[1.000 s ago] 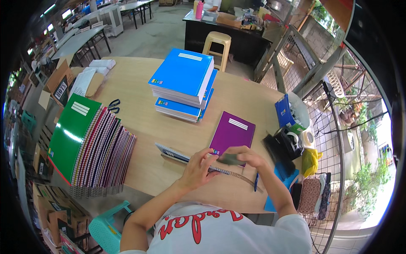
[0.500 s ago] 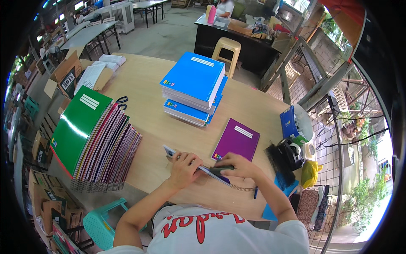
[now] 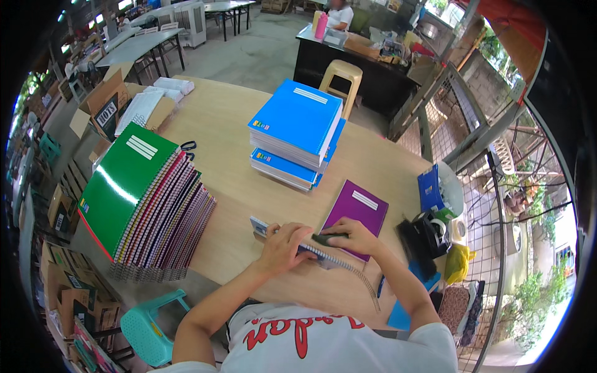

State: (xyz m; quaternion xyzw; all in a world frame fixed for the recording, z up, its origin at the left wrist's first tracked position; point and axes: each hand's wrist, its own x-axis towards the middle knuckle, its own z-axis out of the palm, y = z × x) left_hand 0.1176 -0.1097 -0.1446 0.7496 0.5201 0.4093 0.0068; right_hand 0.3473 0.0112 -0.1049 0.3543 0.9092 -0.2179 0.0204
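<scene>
A notebook (image 3: 259, 225) stands on edge in front of me with its spine upward. My left hand (image 3: 285, 248) is closed around it near the middle of the spine. A wire coil (image 3: 368, 283) runs along that spine and trails loose past its right end in a curve. My right hand (image 3: 353, 237) is closed on a small dark object (image 3: 324, 239) held against the spine. Fingers partly cover that object, and its kind does not show. A purple notebook (image 3: 367, 211) lies flat just beyond my right hand.
At the left rises a tall stack of coil-bound notebooks (image 3: 140, 158), scissors (image 3: 188, 146) behind it. Blue notebooks (image 3: 297, 118) are piled at the far middle. On the right sit a black tape dispenser (image 3: 432, 233), a yellow bag (image 3: 460, 264) and a blue pen (image 3: 380, 286).
The view has shifted slightly, moving the scene rightward. The coil's loose end now hangs lower and farther toward me. Both hands keep their grips at the spine.
</scene>
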